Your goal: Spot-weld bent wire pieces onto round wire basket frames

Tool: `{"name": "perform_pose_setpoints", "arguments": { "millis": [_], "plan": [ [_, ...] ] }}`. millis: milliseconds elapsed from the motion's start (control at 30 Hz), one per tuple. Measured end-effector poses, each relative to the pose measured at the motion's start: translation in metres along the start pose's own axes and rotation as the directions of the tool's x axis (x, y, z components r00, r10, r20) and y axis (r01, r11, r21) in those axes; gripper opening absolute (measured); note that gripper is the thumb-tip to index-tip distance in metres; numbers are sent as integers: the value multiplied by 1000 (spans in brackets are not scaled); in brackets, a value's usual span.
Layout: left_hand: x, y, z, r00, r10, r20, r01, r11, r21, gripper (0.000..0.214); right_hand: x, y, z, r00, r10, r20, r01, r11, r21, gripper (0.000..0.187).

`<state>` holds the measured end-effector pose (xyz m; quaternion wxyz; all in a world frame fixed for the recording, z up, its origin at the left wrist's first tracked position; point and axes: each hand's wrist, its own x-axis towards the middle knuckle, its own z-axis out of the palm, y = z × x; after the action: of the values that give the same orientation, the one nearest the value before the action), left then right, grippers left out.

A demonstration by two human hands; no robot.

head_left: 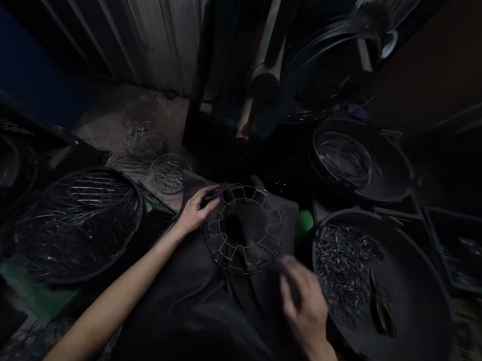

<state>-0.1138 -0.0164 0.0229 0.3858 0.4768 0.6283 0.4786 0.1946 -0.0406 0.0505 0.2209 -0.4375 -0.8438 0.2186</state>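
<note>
A round wire frame (pixel 244 228) with two rings joined by short spokes lies on a dark cloth (pixel 192 291) over my lap. My left hand (pixel 196 210) grips the frame's left rim with curled fingers. My right hand (pixel 302 305) hovers at the frame's lower right edge, fingers curled and blurred; whether it holds something is hidden.
A black basin (pixel 414 342) at right holds several small metal clips and pliers (pixel 381 309). Another basin (pixel 384 163) behind it holds wire rings. A dark tub (pixel 73 224) at left holds wire pieces. Finished wire baskets (pixel 169 173) sit on the floor by a corrugated wall.
</note>
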Motion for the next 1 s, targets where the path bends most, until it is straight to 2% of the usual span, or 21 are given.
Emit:
{"name": "perform_pose_setpoints", "arguments": {
  "millis": [67,100,133,167,233,300,400,433,500,567,600,667,700,733,767,800,867,933,1000],
  "plan": [
    [1,4,8,999,15,-40,-13,998,56,41,14,2,1,947,316,-61,-310,946,94,39],
    [0,5,11,996,24,-85,-16,996,85,39,19,1,5,919,392,-48,-381,912,153,40],
    [-2,5,13,987,30,-157,-14,995,100,36,25,1,11,914,405,-26,-391,896,211,44],
    [-4,3,13,975,35,-220,-11,994,110,35,30,2,16,921,389,-2,-376,890,258,47],
    [-7,-5,10,967,20,-253,-2,998,70,36,45,9,20,931,363,47,-358,879,313,47],
    [-8,-13,6,972,-21,-234,31,999,37,37,72,18,5,928,372,18,-360,885,294,41],
    [-10,-15,7,971,-96,-221,91,995,-29,38,130,23,-48,925,312,-216,-276,944,179,36],
    [-10,-13,8,967,-114,-228,102,993,-65,38,153,20,-67,927,245,-284,-210,967,146,35],
    [-7,-7,10,962,-125,-243,94,986,-135,39,195,13,-97,898,121,-422,-105,993,62,34],
    [-6,-5,5,963,-110,-245,70,983,-167,39,231,11,-110,869,18,-495,-56,996,-63,32],
    [-8,-7,-1,960,-110,-257,68,984,-165,39,246,16,-110,873,-4,-488,-67,990,-127,31],
    [-21,-13,-15,932,-161,-324,121,983,-141,39,268,40,-100,915,86,-393,-190,953,-234,31],
    [-30,-18,-22,901,-208,-381,166,976,-141,40,276,59,-93,928,222,-299,-310,905,-291,31],
    [-39,-23,-29,865,-258,-430,218,966,-141,41,282,81,-87,891,396,-221,-451,823,-346,32],
    [-47,-29,-33,853,-280,-441,247,960,-132,41,288,105,-82,855,475,-209,-518,776,-359,32],
    [-53,-35,-35,859,-273,-434,248,962,-114,41,292,130,-80,814,544,-202,-578,728,-369,33],
    [-58,-44,-31,912,-220,-347,216,975,-51,44,299,175,-82,753,627,-201,-651,666,-365,37],
    [-57,-45,-18,950,-148,-275,164,986,36,46,306,209,-85,711,684,-162,-688,630,-361,42],
    [-52,-38,-3,963,-113,-244,140,986,96,47,316,233,-84,682,726,-91,-702,615,-359,45]
  ]
}}
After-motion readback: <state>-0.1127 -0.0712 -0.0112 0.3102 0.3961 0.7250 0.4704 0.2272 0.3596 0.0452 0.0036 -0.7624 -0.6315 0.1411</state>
